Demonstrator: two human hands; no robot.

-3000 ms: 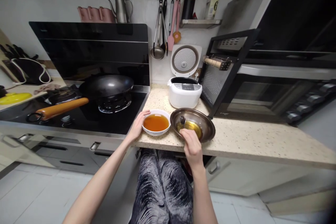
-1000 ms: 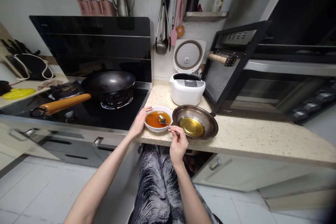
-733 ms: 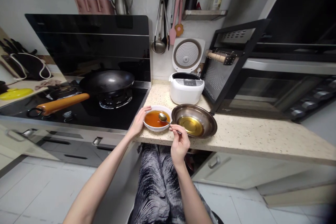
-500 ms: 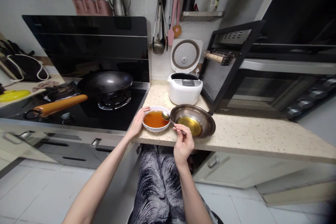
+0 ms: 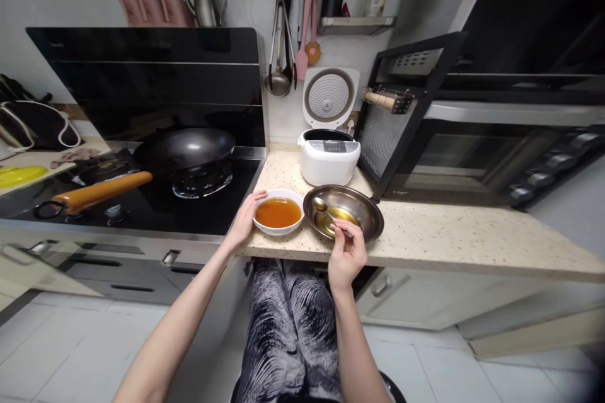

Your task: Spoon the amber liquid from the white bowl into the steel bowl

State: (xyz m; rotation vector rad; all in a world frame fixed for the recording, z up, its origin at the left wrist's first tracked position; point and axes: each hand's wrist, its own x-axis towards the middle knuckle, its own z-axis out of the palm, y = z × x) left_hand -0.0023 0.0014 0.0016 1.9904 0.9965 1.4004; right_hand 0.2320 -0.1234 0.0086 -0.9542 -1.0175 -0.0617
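A white bowl [image 5: 278, 231] of clear reddish-brown liquid [image 5: 278, 213] stands near the counter's front edge. My left hand [image 5: 243, 217] holds it by its left side, fingers along the rim; the thumb is hard to see. Just right of it sits a wide stainless steel bowl [image 5: 371, 214] with yellow, oily-looking liquid [image 5: 338, 214] in the bottom. My right hand [image 5: 348, 252] pinches a metal spoon [image 5: 320, 204] by its handle. The spoon's head is over the left part of the steel bowl; whether it touches the liquid or carries any, I cannot tell.
Behind the bowls is a white rice cooker [image 5: 329, 160] with its lid raised. To the left, a black wok [image 5: 189, 146] with a wooden handle [image 5: 101, 192] sits on the stove. An oven [image 5: 463, 157] stands at the right. Tongs [image 5: 281, 31] and other utensils hang on the wall.
My right hand has carried the spoon rightward, from over the white bowl's right rim to over the steel bowl. The left hand stays at the white bowl. The view has shifted slightly.
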